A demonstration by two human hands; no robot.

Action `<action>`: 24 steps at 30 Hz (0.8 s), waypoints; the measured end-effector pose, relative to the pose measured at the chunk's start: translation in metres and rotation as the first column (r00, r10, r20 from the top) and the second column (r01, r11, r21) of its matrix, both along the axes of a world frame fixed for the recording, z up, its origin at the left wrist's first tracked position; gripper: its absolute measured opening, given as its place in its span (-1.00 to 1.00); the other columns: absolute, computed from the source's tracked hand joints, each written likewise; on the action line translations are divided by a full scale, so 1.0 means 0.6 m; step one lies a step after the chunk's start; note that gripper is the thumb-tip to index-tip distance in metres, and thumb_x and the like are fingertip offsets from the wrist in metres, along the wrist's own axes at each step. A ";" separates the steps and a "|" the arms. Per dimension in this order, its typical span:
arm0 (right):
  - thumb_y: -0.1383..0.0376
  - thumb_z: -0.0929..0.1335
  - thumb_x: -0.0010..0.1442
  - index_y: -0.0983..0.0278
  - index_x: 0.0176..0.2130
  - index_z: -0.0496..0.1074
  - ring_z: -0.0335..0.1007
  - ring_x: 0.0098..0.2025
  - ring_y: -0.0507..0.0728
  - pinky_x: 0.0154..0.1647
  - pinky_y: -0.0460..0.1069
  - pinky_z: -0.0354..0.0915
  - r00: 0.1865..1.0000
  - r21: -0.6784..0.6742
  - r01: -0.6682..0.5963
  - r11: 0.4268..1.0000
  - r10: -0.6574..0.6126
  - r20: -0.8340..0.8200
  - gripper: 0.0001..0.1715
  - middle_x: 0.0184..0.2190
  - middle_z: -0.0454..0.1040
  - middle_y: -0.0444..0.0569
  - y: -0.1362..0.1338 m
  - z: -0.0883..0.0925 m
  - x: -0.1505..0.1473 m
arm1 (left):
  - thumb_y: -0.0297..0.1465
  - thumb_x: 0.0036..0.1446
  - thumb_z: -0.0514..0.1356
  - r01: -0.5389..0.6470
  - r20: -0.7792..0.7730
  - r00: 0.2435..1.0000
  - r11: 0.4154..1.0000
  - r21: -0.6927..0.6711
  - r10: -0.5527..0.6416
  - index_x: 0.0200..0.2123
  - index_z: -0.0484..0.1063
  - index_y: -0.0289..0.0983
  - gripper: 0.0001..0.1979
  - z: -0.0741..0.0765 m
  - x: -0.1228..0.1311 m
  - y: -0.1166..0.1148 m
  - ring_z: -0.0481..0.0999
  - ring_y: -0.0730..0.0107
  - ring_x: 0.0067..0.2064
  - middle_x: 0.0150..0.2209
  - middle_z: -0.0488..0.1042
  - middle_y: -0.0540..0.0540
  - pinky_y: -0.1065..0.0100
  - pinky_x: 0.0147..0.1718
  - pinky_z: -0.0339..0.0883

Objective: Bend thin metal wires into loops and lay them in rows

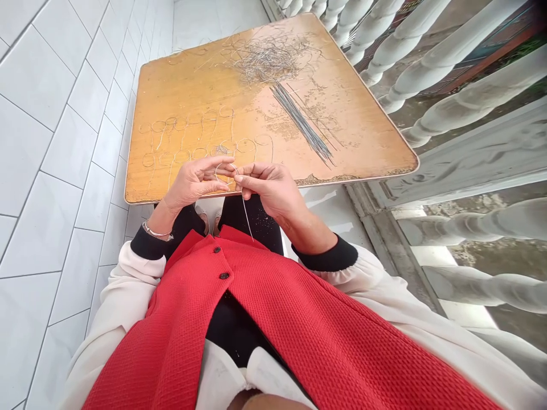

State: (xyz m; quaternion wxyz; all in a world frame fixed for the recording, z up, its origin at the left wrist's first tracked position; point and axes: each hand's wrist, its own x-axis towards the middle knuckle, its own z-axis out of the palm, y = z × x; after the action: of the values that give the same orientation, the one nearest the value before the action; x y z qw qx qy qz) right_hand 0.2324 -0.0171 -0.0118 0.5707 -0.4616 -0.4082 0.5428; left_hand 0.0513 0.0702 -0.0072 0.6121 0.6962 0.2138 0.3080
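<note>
Above the table's near edge, a thin metal wire (pixel 246 215) is bent into a round loop at its upper end. Its straight tail hangs down in front of my red vest. My right hand (pixel 273 187) pinches the wire between thumb and fingers where the loop meets the tail. From the other side my left hand (pixel 192 177) curves its thumb and fingers around the loop, seemingly gripping it lightly. Just beyond my hands, several looped wire pieces (pixel 170 158) lie in two rough rows on the wooden tabletop (pixel 192 80).
A bundle of straight wires (pixel 301 122) lies on the table's right half. Behind it is a tangled heap of wire (pixel 273 60). A white tiled wall (pixel 64 154) runs along the left, and a white balustrade (pixel 427 80) along the right.
</note>
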 end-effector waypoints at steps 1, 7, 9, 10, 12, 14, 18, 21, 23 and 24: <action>0.06 0.59 -0.03 0.27 -0.42 0.52 0.23 -0.61 -0.08 -0.60 -0.11 0.19 1.000 0.005 0.017 1.000 -0.017 0.022 -0.63 -0.52 0.47 -0.16 0.000 0.000 -0.001 | -0.18 -0.19 0.57 -0.026 -0.007 1.000 1.000 -0.015 0.026 -0.06 0.62 -0.11 -0.44 0.000 0.002 -0.003 0.70 0.19 -0.04 -0.11 0.66 -0.08 0.25 -0.05 0.61; 0.05 0.58 -0.01 0.26 -0.46 0.50 0.18 -0.62 -0.08 -0.58 -0.10 0.16 0.997 0.008 0.048 0.999 -0.048 0.055 -0.62 -0.60 0.39 -0.19 -0.002 -0.001 -0.002 | -0.11 -0.21 0.56 -0.106 -0.010 0.994 0.994 -0.037 0.106 -0.14 0.64 -0.10 -0.49 -0.004 0.008 -0.014 0.71 0.23 -0.11 -0.16 0.69 -0.06 0.31 -0.14 0.63; 0.03 0.59 -0.05 0.26 -0.47 0.49 0.18 -0.63 -0.08 -0.60 -0.10 0.14 0.998 0.001 0.047 0.999 -0.047 0.035 -0.59 -0.60 0.39 -0.19 -0.002 -0.003 -0.002 | -0.10 -0.20 0.56 -0.123 -0.014 0.992 0.992 -0.027 0.122 -0.14 0.65 -0.10 -0.50 -0.006 0.007 -0.015 0.71 0.23 -0.11 -0.16 0.69 -0.06 0.32 -0.17 0.63; 0.03 0.60 -0.06 0.26 -0.48 0.49 0.18 -0.63 -0.09 -0.60 -0.11 0.13 0.998 0.001 0.048 0.999 -0.048 0.027 -0.58 -0.60 0.39 -0.19 -0.002 -0.003 -0.002 | -0.11 -0.19 0.55 -0.125 -0.020 0.992 0.992 -0.022 0.125 -0.13 0.65 -0.10 -0.50 -0.007 0.007 -0.015 0.71 0.23 -0.11 -0.15 0.69 -0.07 0.32 -0.17 0.63; 0.03 0.61 -0.06 0.26 -0.49 0.47 0.18 -0.64 -0.09 -0.60 -0.11 0.14 0.999 0.007 0.049 0.999 -0.049 0.019 -0.57 -0.61 0.39 -0.19 -0.002 -0.003 -0.002 | -0.12 -0.18 0.55 -0.120 -0.026 0.992 0.993 -0.017 0.119 -0.10 0.64 -0.09 -0.48 -0.008 0.005 -0.014 0.70 0.21 -0.07 -0.11 0.68 -0.08 0.32 -0.17 0.62; 0.04 0.60 -0.05 0.26 -0.50 0.44 0.20 -0.64 -0.08 -0.59 -0.11 0.16 0.998 0.014 0.057 0.998 -0.057 0.017 -0.57 -0.60 0.41 -0.18 -0.002 -0.002 -0.001 | -0.14 -0.22 0.57 -0.119 -0.022 0.993 0.993 -0.017 0.119 -0.04 0.61 -0.08 -0.40 -0.008 0.003 -0.013 0.67 0.18 0.00 -0.02 0.66 -0.09 0.34 -0.15 0.60; 0.06 0.59 -0.05 0.25 -0.48 0.43 0.22 -0.63 -0.07 -0.58 -0.10 0.22 0.993 0.018 0.108 0.994 -0.109 0.038 -0.59 -0.59 0.43 -0.17 0.001 -0.004 -0.002 | -0.18 -0.21 0.57 -0.202 -0.017 0.979 0.978 -0.043 0.202 0.02 0.54 -0.12 -0.34 -0.006 0.001 -0.015 0.68 0.31 -0.10 0.01 0.63 -0.12 0.43 -0.24 0.56; 0.05 0.57 -0.04 0.25 -0.48 0.42 0.21 -0.63 -0.07 -0.57 -0.09 0.23 0.990 0.024 0.124 0.992 -0.126 0.071 -0.60 -0.61 0.41 -0.18 0.003 -0.010 -0.004 | -0.15 0.02 0.46 -0.296 -0.049 0.955 0.951 -0.092 0.292 -0.12 0.57 -0.23 -0.59 -0.003 0.006 -0.026 0.64 0.49 -0.35 -0.25 0.66 -0.08 0.52 -0.43 0.48; 0.04 0.57 -0.04 0.25 -0.46 0.43 0.22 -0.62 -0.07 -0.56 -0.09 0.23 0.991 0.022 0.107 0.994 -0.108 0.081 -0.59 -0.60 0.41 -0.18 0.005 -0.013 -0.004 | -0.19 0.12 0.40 -0.344 -0.056 0.939 0.931 -0.120 0.339 -0.24 0.56 -0.28 -0.72 0.002 0.014 -0.034 0.59 0.55 -0.45 -0.39 0.62 -0.02 0.54 -0.50 0.44; 0.03 0.57 -0.04 0.26 -0.45 0.44 0.22 -0.62 -0.07 -0.56 -0.09 0.23 0.992 0.018 0.092 0.996 -0.093 0.083 -0.58 -0.59 0.43 -0.17 0.005 -0.014 -0.003 | -0.22 0.14 0.39 -0.364 -0.061 0.931 0.922 -0.129 0.359 -0.29 0.55 -0.29 -0.76 0.006 0.018 -0.038 0.57 0.58 -0.48 -0.43 0.60 0.00 0.55 -0.52 0.43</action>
State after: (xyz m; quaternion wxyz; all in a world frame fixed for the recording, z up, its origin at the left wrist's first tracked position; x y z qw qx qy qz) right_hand 0.2304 -0.0141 -0.0199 0.5811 -0.4981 -0.4137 0.4930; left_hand 0.0619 0.0473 -0.0036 0.5874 0.6063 0.3702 0.3877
